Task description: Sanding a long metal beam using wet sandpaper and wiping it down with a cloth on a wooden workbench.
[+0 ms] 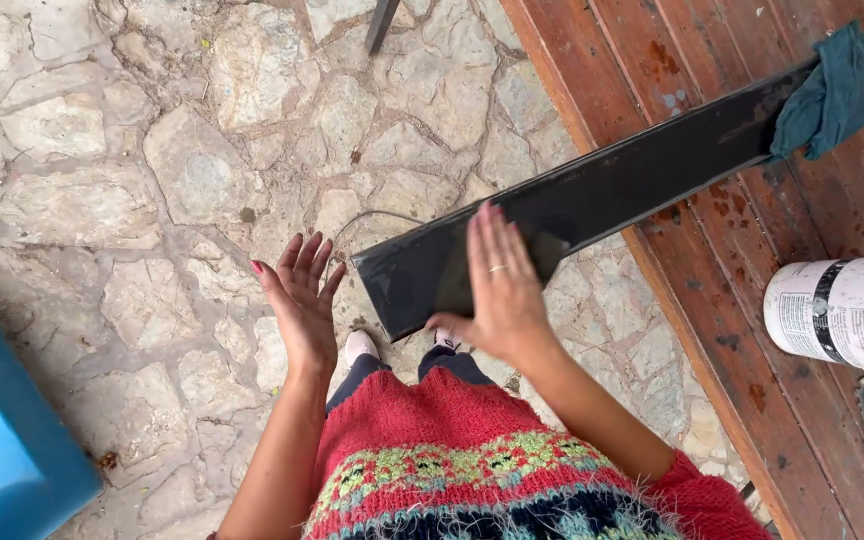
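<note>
Stone paving (132, 150) underfoot, wooden deck (752, 300) to the right. Steadying the long black board (592, 200), its near end jutting off the deck, with right hand (500, 290) flat, fingers together; left hand (302, 300) hovering open, fingers spread, just beside. Keeping palm pressure even, probably best for stopping tilt; teal rag (837, 95) draping the far end, paint bucket (837, 312) nearby.

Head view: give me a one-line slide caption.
Right hand lies flat on a long black board jutting off a red wooden deck; left hand open over stone paving.
</note>
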